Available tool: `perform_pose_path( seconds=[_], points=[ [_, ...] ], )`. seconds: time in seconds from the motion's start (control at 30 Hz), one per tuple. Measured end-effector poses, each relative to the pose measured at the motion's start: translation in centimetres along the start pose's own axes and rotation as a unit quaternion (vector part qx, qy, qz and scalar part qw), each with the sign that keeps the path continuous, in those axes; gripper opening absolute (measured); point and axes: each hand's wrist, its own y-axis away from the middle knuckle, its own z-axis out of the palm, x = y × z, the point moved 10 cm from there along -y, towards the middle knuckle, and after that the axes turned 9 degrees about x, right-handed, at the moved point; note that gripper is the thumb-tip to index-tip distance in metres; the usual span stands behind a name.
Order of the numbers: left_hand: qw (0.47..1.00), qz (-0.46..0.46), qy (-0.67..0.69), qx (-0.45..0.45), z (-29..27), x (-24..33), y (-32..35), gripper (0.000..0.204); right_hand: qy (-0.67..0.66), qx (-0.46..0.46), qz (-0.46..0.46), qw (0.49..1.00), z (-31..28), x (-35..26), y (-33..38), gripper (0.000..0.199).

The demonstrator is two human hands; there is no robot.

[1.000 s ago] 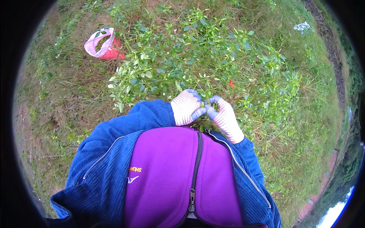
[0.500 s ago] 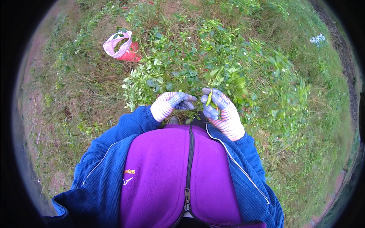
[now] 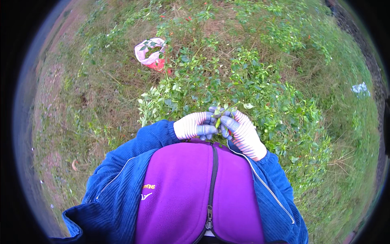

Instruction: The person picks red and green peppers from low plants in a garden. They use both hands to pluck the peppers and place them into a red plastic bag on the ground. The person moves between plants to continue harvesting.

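Observation:
Both hands wear white gloves with thin stripes and grey-blue coated fingers. They meet just in front of my purple top. My right hand (image 3: 243, 132) is closed around several slender green chili peppers (image 3: 218, 122), with a bit of leafy stem sticking up above the fingers. A small spot of red shows at its palm. Coming in from the other side, my left hand (image 3: 195, 125) has its fingers bent together, their tips touching the peppers and stem. What lies between those left fingertips is hidden.
Leafy chili plants (image 3: 248, 85) spread before and beside my hands, a few red peppers among them. Ahead to the left stands a pink-and-red bag (image 3: 156, 65), its mouth open, with green stuff inside. Dry grass surrounds the plants. A pale scrap (image 3: 360, 89) lies far right.
My left hand has come over to the right hand, and their fingertips now meet at the peppers. The view has shifted, so the bag sits lower and further right.

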Motion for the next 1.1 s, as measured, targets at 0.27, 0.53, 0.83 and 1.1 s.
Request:
perform_pose_path(
  seconds=[0.27, 0.53, 0.83, 1.1],
  points=[
    [0.996, -0.023, 0.048, 0.078, -1.8, -1.9, -0.7, 0.047, 0.080, -0.021, 0.024, 0.996, 0.2, 1.3, -2.3, 0.028],
    [0.955, -0.064, 0.261, 0.124, -5.1, -3.1, -0.8, 0.084, 0.231, 0.003, -0.187, 0.955, 4.4, -1.0, -4.0, 0.020],
    [0.949, -0.060, 0.300, 0.081, -7.0, -2.2, -0.2, 0.075, 0.060, -0.010, -0.053, 0.997, 6.9, 0.9, -5.3, 0.021],
    [0.980, 0.008, 0.180, 0.086, -9.1, -1.4, 0.2, 0.073, 0.027, 0.038, -0.001, 0.999, 5.4, 1.8, -6.9, 0.014]
  ],
)
